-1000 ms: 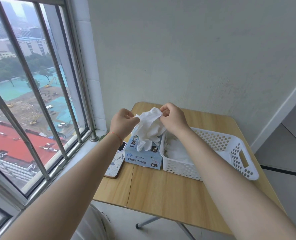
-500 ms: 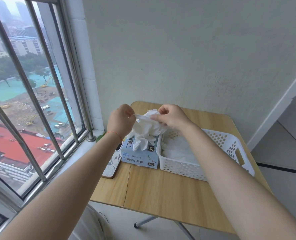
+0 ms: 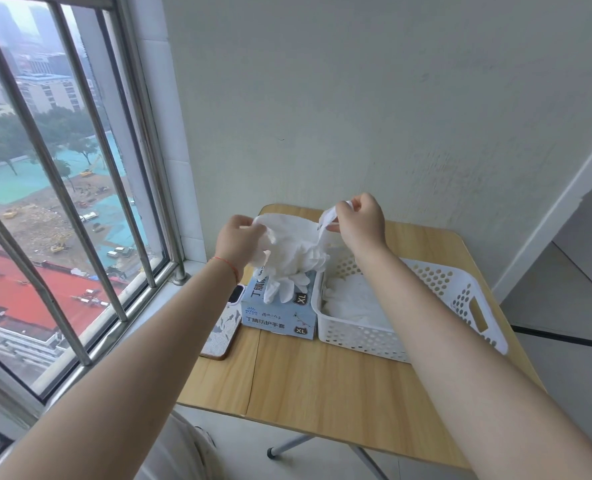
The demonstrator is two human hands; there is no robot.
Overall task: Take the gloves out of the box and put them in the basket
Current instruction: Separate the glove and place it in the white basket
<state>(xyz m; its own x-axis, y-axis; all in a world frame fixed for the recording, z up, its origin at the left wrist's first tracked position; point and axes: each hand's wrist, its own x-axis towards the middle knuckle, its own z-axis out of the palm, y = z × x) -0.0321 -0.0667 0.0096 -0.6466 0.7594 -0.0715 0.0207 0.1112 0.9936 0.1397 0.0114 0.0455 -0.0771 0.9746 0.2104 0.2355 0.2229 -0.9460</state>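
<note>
Both hands are working above the far left of a small wooden table (image 3: 322, 386) that is standing against a pale wall (image 3: 374, 98). The left hand (image 3: 238, 241) is pinching the left edge of a bunch of white gloves (image 3: 294, 251), its fingers curled onto the cuff. The right hand (image 3: 360, 221) is gripping the right edge of the same bunch, fingers closed round a stretched strip of cuff that is rising above the knuckles. The gloves are hanging between the two hands, their fingertips dangling down onto the top of the blue glove box (image 3: 280, 315), which is marked XL. The box is sitting just beside the white perforated basket (image 3: 454, 289), the two apparently touching side to side. More white gloves (image 3: 353, 299) are lying inside the basket at its left end. A phone in a patterned case (image 3: 222, 327) is lying just left of the box, near the table's edge. A thin red string (image 3: 226, 266) is circling the left wrist. A barred window (image 3: 62, 202) is filling the left side.
</note>
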